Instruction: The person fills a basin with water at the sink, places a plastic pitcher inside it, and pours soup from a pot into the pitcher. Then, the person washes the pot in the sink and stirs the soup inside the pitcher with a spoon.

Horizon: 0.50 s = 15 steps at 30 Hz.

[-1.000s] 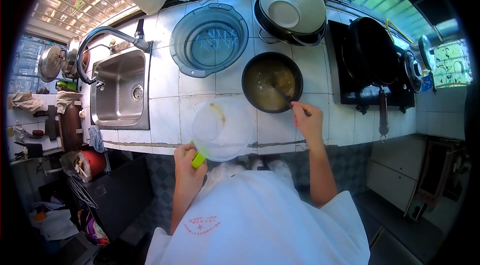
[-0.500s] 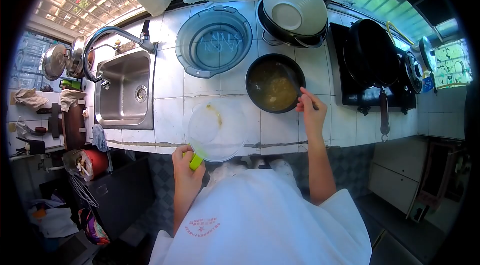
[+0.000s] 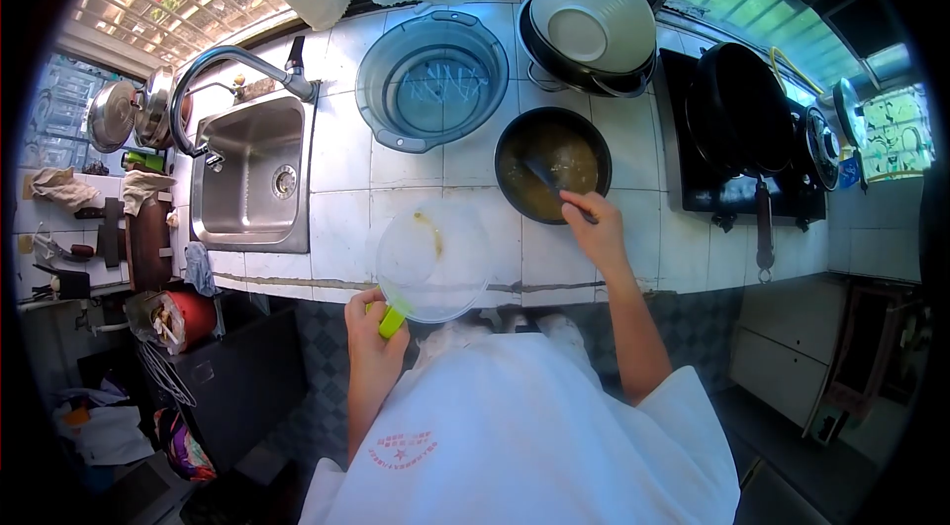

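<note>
Right hand (image 3: 596,228) grips the dark long utensil (image 3: 543,172), now further left inside the round black pot (image 3: 509,198).
Left hand (image 3: 374,337) still grips green handle (image 3: 392,320) of clear round container (image 3: 435,273); the pot stands on white tiled bench (image 3: 336,218).

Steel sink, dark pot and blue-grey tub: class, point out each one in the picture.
Steel sink (image 3: 247,184): head view, bare bottom.
Dark pot (image 3: 554,114): head view, far inner wall.
Blue-grey tub (image 3: 377,95): head view, left side wall.
</note>
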### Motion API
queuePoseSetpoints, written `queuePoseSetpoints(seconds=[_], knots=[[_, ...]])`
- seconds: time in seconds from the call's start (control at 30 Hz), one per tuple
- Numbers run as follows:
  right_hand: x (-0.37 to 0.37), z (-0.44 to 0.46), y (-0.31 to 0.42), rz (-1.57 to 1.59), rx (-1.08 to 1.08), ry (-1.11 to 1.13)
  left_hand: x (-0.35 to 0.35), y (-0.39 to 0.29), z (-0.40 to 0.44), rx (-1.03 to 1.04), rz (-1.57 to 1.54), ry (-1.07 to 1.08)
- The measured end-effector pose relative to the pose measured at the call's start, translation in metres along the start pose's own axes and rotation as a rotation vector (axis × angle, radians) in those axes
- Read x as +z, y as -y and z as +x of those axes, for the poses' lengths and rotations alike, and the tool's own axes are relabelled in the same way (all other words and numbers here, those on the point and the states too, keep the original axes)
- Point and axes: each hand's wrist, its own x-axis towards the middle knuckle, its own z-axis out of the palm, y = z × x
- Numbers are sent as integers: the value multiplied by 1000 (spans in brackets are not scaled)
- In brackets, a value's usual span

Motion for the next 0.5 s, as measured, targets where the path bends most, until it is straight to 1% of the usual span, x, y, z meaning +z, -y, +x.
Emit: queuePoseSetpoints(seconds=[0.13,0.2,0.23,0.3,0.33,0.4,0.43,0.47,0.5], knots=[[-14,-17,9,-47,-1,-13,0,1,2,-12,-43,15],[-22,-21,11,-38,11,-46,4,5,5,-6,-195,118],[-26,-21,7,-42,15,-50,7,6,7,-3,-198,124],[-31,-16,-7,-100,-74,-12,16,8,13,92,-280,326],[-33,-13,-15,-104,-71,-18,25,12,16,97,-283,332],[-38,-7,-28,-200,-40,3,50,22,22,165,-352,555],[-42,-5,-29,-202,-39,0,63,18,25,173,-398,615],[-46,-5,-30,-86,54,49,77,17,28,175,-399,617],[-49,-4,-32,31,145,97,93,18,32,207,-420,685]])
